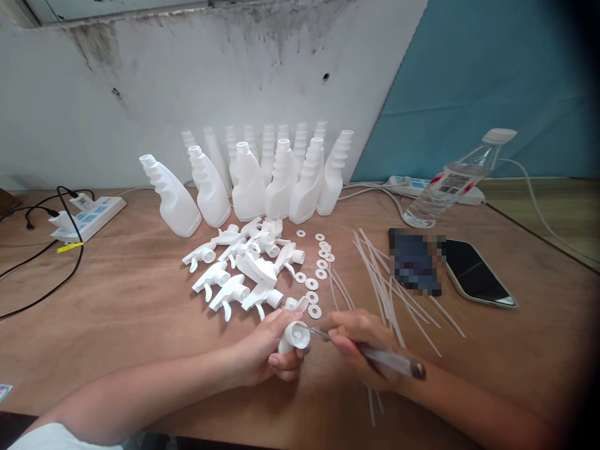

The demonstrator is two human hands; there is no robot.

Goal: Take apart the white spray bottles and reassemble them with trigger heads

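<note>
My left hand (265,353) is closed around a white trigger sprayer head (294,336), its round cap opening facing up. My right hand (356,347) is closed in a pinch on a slim metal tool (389,360) whose tip touches the cap's opening. Just beyond my hands lie a heap of white trigger sprayer heads (244,265), several white ring washers (315,275) and a fan of thin white dip tubes (382,281) on the wooden table (122,300).
Several white spray bottles (262,178) stand in rows at the back against the wall. A power strip (87,215) with black cables lies at left. At right are a tilted clear water bottle (452,181), a dark phone (478,273) and a blurred dark item (415,261).
</note>
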